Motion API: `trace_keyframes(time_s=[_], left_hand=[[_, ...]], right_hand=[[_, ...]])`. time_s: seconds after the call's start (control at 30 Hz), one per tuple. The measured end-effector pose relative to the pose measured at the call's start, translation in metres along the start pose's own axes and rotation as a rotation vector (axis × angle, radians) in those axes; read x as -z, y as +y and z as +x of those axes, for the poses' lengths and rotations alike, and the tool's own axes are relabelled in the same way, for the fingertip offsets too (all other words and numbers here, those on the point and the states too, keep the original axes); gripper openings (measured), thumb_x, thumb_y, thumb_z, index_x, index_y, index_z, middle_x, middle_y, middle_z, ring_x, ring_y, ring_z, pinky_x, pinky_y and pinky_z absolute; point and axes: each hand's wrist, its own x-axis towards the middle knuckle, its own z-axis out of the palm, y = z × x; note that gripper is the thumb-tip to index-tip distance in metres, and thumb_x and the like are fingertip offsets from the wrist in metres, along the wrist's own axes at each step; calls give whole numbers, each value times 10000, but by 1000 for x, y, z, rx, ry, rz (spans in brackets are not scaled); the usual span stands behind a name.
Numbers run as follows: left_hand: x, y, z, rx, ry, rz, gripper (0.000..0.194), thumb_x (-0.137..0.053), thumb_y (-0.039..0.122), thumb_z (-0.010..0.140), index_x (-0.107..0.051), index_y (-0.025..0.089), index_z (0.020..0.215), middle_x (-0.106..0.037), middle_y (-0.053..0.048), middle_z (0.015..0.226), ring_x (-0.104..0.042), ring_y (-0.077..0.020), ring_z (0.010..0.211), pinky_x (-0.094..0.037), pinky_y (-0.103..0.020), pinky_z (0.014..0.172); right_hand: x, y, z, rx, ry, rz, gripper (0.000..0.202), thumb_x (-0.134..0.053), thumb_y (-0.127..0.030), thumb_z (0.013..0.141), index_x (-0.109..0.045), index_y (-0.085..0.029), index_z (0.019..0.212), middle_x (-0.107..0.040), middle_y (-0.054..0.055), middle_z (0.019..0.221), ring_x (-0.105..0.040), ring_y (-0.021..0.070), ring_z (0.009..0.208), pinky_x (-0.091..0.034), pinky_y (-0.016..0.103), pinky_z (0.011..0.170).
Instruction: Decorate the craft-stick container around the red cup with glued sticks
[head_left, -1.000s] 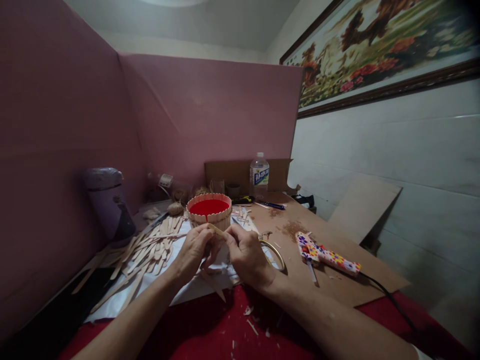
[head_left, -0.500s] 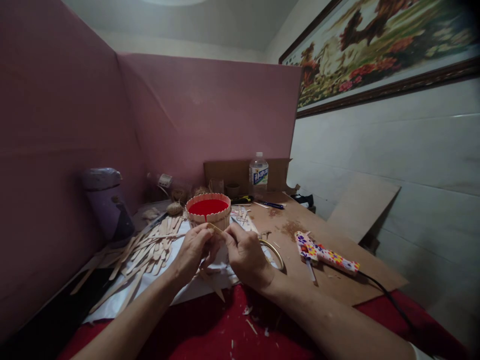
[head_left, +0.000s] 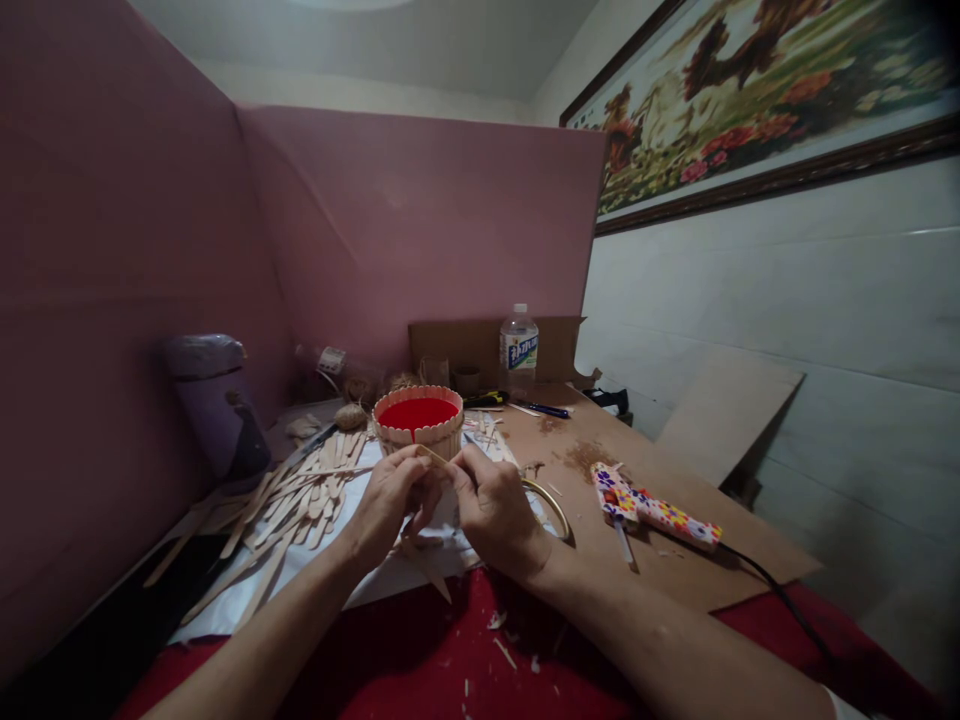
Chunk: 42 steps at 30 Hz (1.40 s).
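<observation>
Fingers of your left hand: closed in pinch, holding one end of thin tan strip. Your right hand: fingers likewise pinched, holding other end. Strip: short span showing between hands, in front of basket; contact with basket, cannot tell. Basket: one, scalloped rim, red inside, upright. White sheet: under your hands. Wooden sticks: loose pile, left of left hand. Gold-coloured ring: just beside right hand. Glue gun: flowered, corded, farther right, lying on cardboard.
</observation>
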Motion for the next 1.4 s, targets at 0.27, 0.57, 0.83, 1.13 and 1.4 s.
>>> trace_keyframes(time_s=[0.27, 0.57, 0.83, 1.13, 1.4], left_hand=[[-2, 0, -1, -8, 15, -38, 200, -477, 260, 803, -458, 169, 625, -486, 42, 487, -392, -66, 323, -236, -168, 303], [-3, 0, -1, 36, 22, -76, 208, -494, 291, 821, -461, 170, 655, -471, 56, 446, -363, -58, 300, -210, -158, 307], [-4, -1, -2, 3, 40, -40, 229, -511, 314, 815, -464, 169, 644, -468, 56, 476, -382, -57, 325, -234, -160, 312], [-3, -1, -1, 39, 35, -67, 198, -510, 297, 802, -461, 174, 656, -444, 67, 435, -353, -56, 303, -210, -156, 307], [-3, -2, -1, -5, 0, -98, 248, -511, 301, 814, -428, 174, 618, -484, 50, 473, -386, -56, 310, -221, -169, 318]], right_hand=[[-1, -1, -1, -31, 11, 52, 210, -425, -216, 894, -518, -194, 706, -605, 12, 602, -547, 140, 549, -322, 233, 543], [-1, 1, -2, 19, 0, -32, 198, -406, -217, 890, -535, -188, 743, -615, 25, 608, -565, 157, 550, -321, 246, 541], [-3, 1, -2, -14, 12, 4, 206, -420, -221, 900, -533, -194, 730, -620, 15, 610, -567, 147, 560, -330, 237, 548], [0, 0, -2, 18, -9, -13, 210, -401, -221, 899, -524, -197, 730, -622, 25, 623, -573, 156, 569, -340, 245, 555], [-2, 0, -2, -20, 2, 35, 202, -417, -213, 900, -522, -196, 728, -622, 18, 621, -575, 151, 570, -340, 239, 556]])
